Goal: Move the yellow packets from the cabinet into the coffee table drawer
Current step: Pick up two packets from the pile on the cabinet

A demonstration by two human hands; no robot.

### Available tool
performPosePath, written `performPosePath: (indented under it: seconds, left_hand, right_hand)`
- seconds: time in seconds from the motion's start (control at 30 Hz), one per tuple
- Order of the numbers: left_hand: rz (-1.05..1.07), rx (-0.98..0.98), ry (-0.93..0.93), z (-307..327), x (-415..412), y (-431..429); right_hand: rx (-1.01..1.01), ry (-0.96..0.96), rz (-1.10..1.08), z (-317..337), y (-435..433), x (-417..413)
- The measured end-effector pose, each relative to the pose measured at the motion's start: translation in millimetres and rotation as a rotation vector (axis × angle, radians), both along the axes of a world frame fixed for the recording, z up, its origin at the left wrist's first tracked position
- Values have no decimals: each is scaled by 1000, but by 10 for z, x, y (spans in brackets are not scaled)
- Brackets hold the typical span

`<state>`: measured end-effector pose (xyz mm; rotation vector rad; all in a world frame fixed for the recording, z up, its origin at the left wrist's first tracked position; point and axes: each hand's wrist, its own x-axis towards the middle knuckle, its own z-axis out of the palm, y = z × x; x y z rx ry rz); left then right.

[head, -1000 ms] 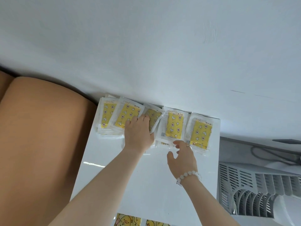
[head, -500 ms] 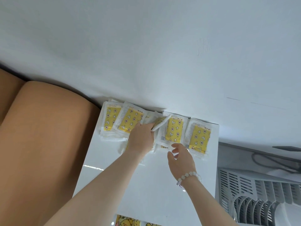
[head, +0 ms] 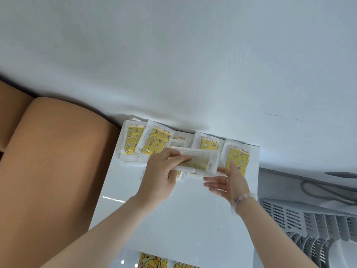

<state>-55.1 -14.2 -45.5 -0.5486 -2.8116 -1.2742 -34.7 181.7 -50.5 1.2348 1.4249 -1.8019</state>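
L hand grip pinches packet at 9 o'clock edge; R hand flat-open, empty, at 3. Pkt likely light, floppy, slick: take sealed edges.

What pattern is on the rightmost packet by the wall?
Rightmost packet: yellow, with stars and moons; head view.

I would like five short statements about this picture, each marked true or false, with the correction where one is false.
1. The left hand grips a flat yellow packet with white edges. True.
2. The right hand is clenched in a fist. False: its fingers are straight.
3. More yellow packets lie along the wall on the glossy white cabinet top. True.
4. The pale bead bracelet is on the left wrist. False: it is on the right wrist.
5. The tan padded cushion is left of the cabinet top. True.
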Motion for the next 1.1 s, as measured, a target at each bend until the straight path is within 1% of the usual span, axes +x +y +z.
performPosePath:
  seconds: [0.1,0.2,0.33,0.4,0.5,0.63,0.7,0.83,1.0,1.07,1.1]
  left_hand:
    - [-6,-16,125,43,99,26]
    - [-24,-28,186,81,175,105]
    - [-71,-1,154,58,202,142]
    - [-90,-16,126,37,225,143]
    - [-118,-48,95,-9,245,165]
    - [-151,-110,41,-114,257,158]
    - [-159,-160,43,-159,255,161]
    - [-160,-207,36,-174,205,215]
    - [-246,-235,17,-117,78,305]
    - [-175,-216,9,-100,-10,276]
    - [-89,-215,-22,-93,-64,231]
  right_hand:
    - [-167,-58,-54,40,111,-49]
    - [-330,-47,22,141,185,-59]
    - [-533,1,202,304,197,-68]
    - [-613,-2,209,267,154,-30]
    - [-563,-2,255,239,57,34]
    - [-411,33,373,203,-65,117]
    - [-367,24,341,165,-110,164]
    - [-369,23,278,148,-135,200]
    - [-363,80,146,92,-104,221]
    - [-318,93,124,81,-78,234]
    - [-293,88,112,78,-57,251]
